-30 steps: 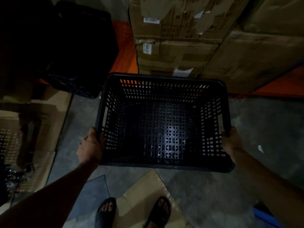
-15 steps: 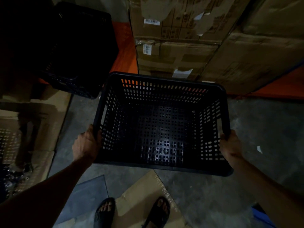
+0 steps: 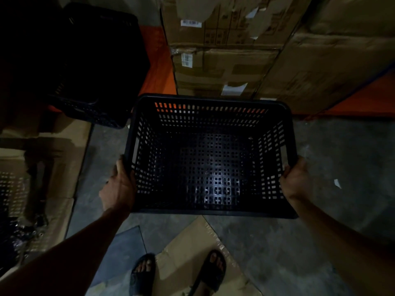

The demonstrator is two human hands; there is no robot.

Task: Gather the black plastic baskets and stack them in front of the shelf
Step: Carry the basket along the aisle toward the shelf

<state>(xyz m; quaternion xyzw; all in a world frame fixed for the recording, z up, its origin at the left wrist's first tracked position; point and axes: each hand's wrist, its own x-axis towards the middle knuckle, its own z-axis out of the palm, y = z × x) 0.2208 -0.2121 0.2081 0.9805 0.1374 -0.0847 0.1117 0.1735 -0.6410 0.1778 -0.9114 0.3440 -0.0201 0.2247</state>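
Note:
A black perforated plastic basket (image 3: 213, 103) hangs above the concrete floor in front of me, open side up and empty. My left hand (image 3: 118, 189) grips its left rim and my right hand (image 3: 296, 180) grips its right rim. A second black basket (image 3: 94, 67) sits at the upper left in deep shadow, resting against the orange shelf beam (image 3: 158, 67). Its details are hard to make out.
Stacked cardboard boxes (image 3: 224, 50) fill the shelf straight ahead and to the right. Flattened cardboard (image 3: 192, 263) lies under my sandalled feet, and more cardboard (image 3: 53, 167) covers the floor at left. Grey concrete floor (image 3: 342, 157) shows to the right.
The held basket has barely shifted: it dipped a little left and came back level. Both hands keep the same grip on the rims.

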